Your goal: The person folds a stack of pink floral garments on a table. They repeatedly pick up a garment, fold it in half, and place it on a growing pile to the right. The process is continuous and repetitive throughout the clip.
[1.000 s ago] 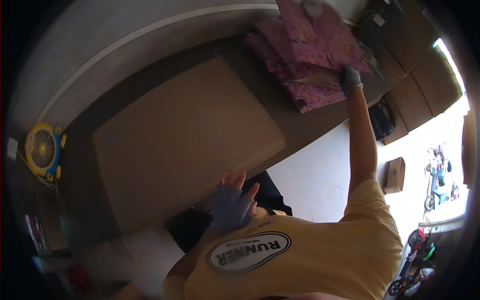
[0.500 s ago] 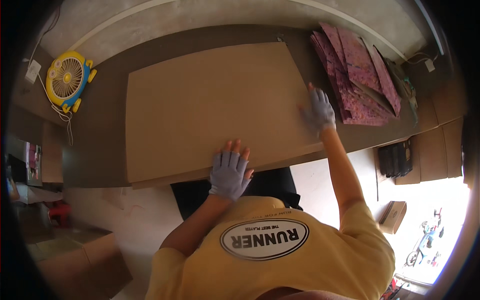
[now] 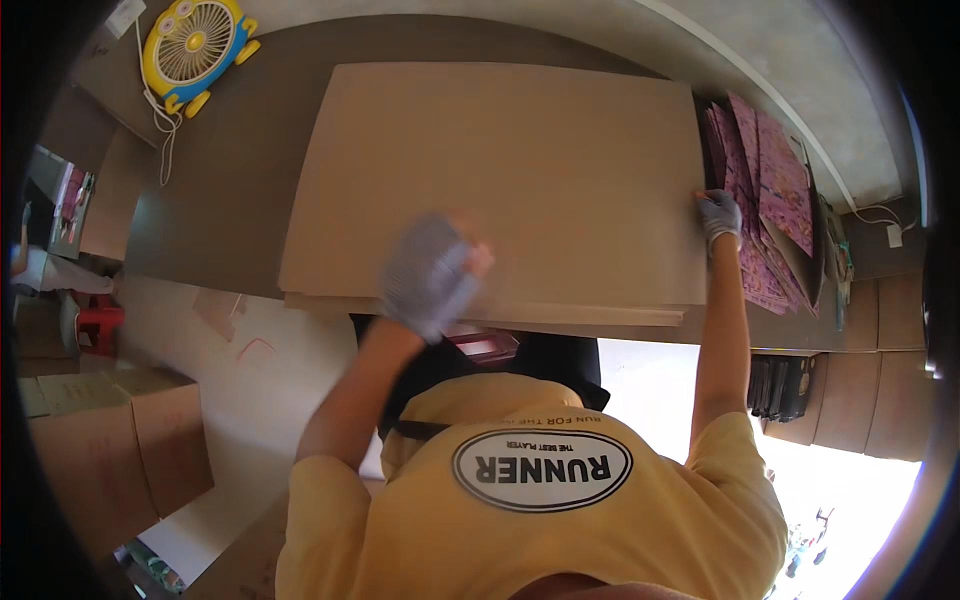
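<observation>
A large brown cardboard sheet (image 3: 520, 180) lies on top of other sheets, whose edges show along the near side. My right hand (image 3: 720, 216), in a grey fingerless glove, is at the right edge of the sheet with its fingers curled against that edge. Over the near left part of the sheet is my left hand (image 3: 436, 275), gloved the same way. Motion smears its fingers, so I cannot tell whether they are closed or whether they touch the board.
A dark table (image 3: 215, 215) carries the sheets. Pink patterned folded pieces (image 3: 765, 190) stand just right of the stack. A yellow and blue fan (image 3: 195, 45) sits at the far left. Cardboard boxes (image 3: 120, 440) are at lower left; more boxes (image 3: 850, 400) stand at right.
My left hand has come off its flat, spread position at the near edge and moved over the sheet. My right hand has gone from spread to curled at the right edge. The view has shifted.
</observation>
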Tool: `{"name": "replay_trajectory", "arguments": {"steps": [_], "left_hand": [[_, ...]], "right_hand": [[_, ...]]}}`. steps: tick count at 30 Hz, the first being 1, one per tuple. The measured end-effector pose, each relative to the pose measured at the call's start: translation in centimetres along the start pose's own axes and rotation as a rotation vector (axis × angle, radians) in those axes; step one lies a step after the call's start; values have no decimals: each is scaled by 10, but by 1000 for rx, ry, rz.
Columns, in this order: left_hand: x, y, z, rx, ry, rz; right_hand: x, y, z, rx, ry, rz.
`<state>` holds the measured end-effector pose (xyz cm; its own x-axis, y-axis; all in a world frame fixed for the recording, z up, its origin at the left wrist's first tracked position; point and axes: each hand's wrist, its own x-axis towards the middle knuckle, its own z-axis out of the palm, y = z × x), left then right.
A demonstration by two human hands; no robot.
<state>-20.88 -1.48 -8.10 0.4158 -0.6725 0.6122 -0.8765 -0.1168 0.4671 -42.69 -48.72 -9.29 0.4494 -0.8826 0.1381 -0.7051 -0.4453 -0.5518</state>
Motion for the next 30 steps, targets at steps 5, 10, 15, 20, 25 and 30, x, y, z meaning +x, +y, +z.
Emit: {"name": "replay_trajectory", "arguments": {"steps": [5,10,15,20,25,30], "left_hand": [[10,-122,-65,583,-155,-622],[0,-184,-57,289,-46,-789],[28,-190,-98,-348,-153,-912],[92,-124,-95,-662,-20,-635],[131,-56,14,-116,-126,-195],[130,-8,67,620,-775,-319]], "right_hand": [[22,19,4,-127,11,-12],[21,21,-14,418,-218,117],[-23,-46,-54,1117,-480,222],[-56,-117,-40,1249,-495,-139],[-74,-183,29,588,-38,-593],[-119,-202,107,-111,-69,-647]]}}
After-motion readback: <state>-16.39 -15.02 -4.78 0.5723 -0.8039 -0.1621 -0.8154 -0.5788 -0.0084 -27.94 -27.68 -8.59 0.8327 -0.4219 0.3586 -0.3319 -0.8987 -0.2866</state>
